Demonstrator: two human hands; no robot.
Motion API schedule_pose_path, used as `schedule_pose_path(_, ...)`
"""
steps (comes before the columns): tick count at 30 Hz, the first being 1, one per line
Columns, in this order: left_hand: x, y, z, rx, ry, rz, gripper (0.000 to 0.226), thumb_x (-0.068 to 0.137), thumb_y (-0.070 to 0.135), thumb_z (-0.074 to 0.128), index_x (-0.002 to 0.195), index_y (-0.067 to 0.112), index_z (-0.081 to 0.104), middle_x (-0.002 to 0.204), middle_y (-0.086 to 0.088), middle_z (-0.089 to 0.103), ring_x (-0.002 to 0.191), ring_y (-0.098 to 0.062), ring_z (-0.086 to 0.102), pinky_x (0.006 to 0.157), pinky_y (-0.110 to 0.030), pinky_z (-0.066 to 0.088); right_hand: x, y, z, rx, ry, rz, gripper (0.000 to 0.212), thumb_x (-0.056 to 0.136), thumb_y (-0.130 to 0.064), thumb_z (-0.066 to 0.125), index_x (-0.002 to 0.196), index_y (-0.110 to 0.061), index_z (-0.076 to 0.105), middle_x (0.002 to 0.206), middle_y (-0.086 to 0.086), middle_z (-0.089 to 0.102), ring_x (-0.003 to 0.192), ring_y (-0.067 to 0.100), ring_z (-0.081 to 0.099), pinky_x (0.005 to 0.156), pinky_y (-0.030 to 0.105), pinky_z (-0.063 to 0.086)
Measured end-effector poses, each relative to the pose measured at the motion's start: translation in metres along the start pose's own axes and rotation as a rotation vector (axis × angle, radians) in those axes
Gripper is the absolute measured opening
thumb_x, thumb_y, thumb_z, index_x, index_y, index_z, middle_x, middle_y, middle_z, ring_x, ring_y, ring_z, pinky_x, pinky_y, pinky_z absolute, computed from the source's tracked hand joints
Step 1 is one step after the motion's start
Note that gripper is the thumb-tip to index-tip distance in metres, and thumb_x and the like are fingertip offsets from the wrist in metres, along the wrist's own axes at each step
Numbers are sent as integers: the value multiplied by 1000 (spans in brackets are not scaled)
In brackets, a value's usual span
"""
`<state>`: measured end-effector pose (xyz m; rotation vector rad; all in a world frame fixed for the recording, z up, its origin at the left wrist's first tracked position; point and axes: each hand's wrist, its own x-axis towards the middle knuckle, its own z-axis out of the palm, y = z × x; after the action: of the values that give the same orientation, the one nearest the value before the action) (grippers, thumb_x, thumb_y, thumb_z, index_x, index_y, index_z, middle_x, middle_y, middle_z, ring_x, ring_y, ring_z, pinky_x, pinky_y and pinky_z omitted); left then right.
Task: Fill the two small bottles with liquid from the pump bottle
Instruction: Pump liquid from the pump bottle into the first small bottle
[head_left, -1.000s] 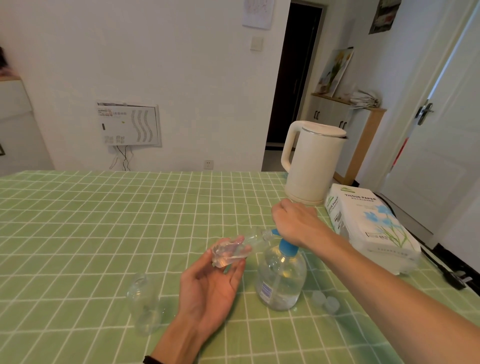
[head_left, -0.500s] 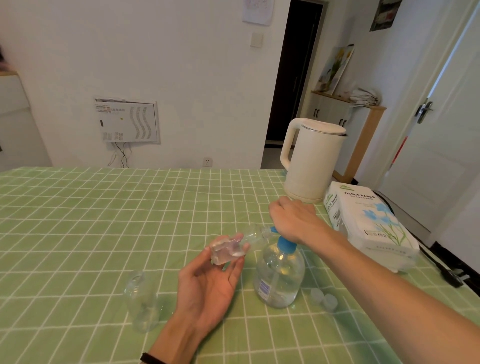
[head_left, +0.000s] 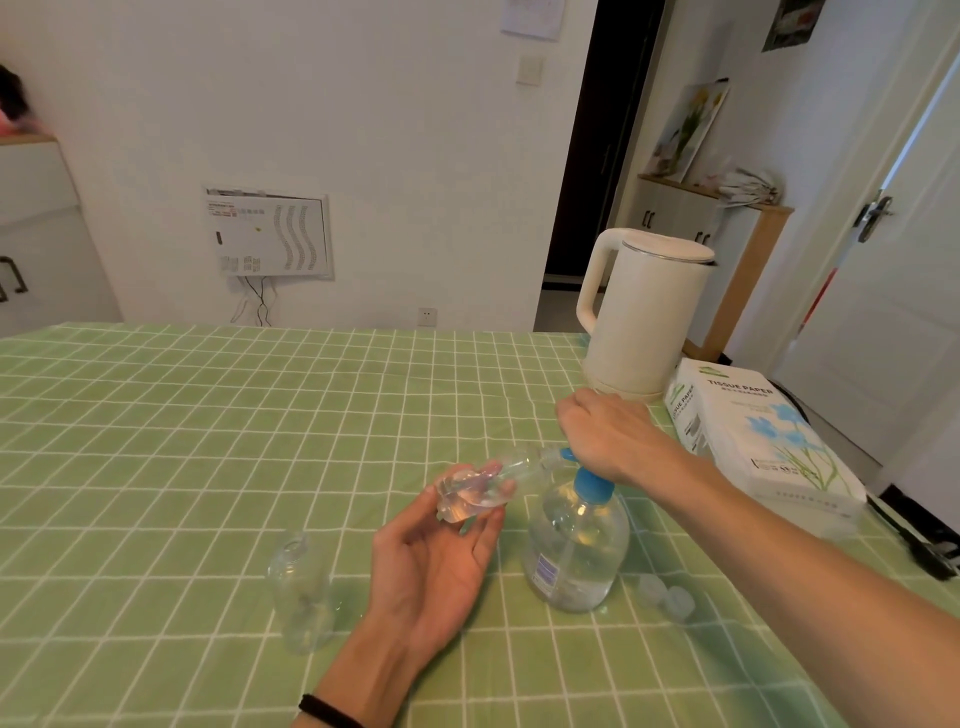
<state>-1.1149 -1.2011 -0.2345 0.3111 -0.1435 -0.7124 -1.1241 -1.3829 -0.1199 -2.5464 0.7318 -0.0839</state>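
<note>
A clear pump bottle (head_left: 574, 551) with a blue pump collar stands on the green checked tablecloth (head_left: 208, 441). My right hand (head_left: 605, 434) lies on top of its pump head and covers it. My left hand (head_left: 441, 556), palm up, holds a small clear bottle (head_left: 480, 486) tilted on its side, its mouth up against the pump's spout. This bottle has some clear liquid in it. A second small clear bottle (head_left: 301, 595) stands upright and uncapped, to the left of my left hand.
Two small translucent caps (head_left: 667, 597) lie just right of the pump bottle. A white electric kettle (head_left: 647, 312) and a pack of tissue paper (head_left: 753, 431) stand at the table's right edge.
Both hands and the bottles stay in the same pose. The camera has shifted a little.
</note>
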Motion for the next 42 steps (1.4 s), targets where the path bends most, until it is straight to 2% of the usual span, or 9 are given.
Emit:
schedule_pose_path(10,-2,0,-1,5,18,6,55,83,15,73,132,-5,58,146,-30,57,122,-44,67,95,-39,62,-3,-4,-8,49,54,-19,29,100,-18,22,83,-16,45,97,6,49,95,32,45,89,48,38)
schedule_pose_path(15,-1,0,-3,10,1,7,54,75,13,85,123,-5,67,145,-30,58,124,-44,65,95,-41,62,0,1,-4,-21,5,-41,29,100,-20,23,80,-16,44,95,6,51,96,31,46,86,45,35)
schedule_pose_path(18,-1,0,-2,23,-2,6,49,75,13,86,118,-5,72,145,-30,58,122,-44,67,95,-40,62,-6,2,-2,7,-34,-3,32,101,-27,25,97,-14,53,105,8,54,106,33,46,88,44,34)
schedule_pose_path(22,-2,0,1,2,0,6,39,84,15,72,117,-5,73,143,-29,60,117,-42,70,89,-40,64,-11,0,-4,40,-1,-9,28,101,-16,27,97,-7,53,93,5,49,106,36,48,90,46,36)
schedule_pose_path(26,-2,0,0,-15,11,8,40,94,17,58,128,-5,63,145,-30,58,119,-44,68,90,-40,64,-10,-4,-11,19,39,-2,30,98,-29,26,95,-15,51,101,10,53,103,36,46,95,53,42)
schedule_pose_path(30,-2,0,1,-10,15,3,33,95,17,57,115,-4,73,143,-30,60,121,-44,67,87,-40,64,-8,-4,-9,48,37,-7,30,101,-30,25,94,-14,50,105,11,57,106,37,50,96,53,44)
schedule_pose_path(35,-2,-1,-1,-19,29,3,43,96,18,56,133,-3,59,146,-29,58,119,-40,69,88,-39,64,-11,-2,-5,42,-31,43,32,99,-29,28,102,-13,56,106,9,55,109,35,48,98,48,42)
schedule_pose_path(38,-4,-1,1,-26,40,9,46,94,18,57,135,-3,57,145,-29,58,118,-40,70,86,-39,64,-13,-3,-6,26,-28,29,28,99,-24,30,100,-11,55,100,7,53,107,36,47,99,50,41)
schedule_pose_path(42,-3,0,2,-27,44,10,43,94,18,58,132,-3,59,144,-29,59,120,-42,69,86,-40,65,-15,-5,-10,4,46,22,32,99,-33,28,101,-15,54,110,12,55,109,35,46,97,52,42)
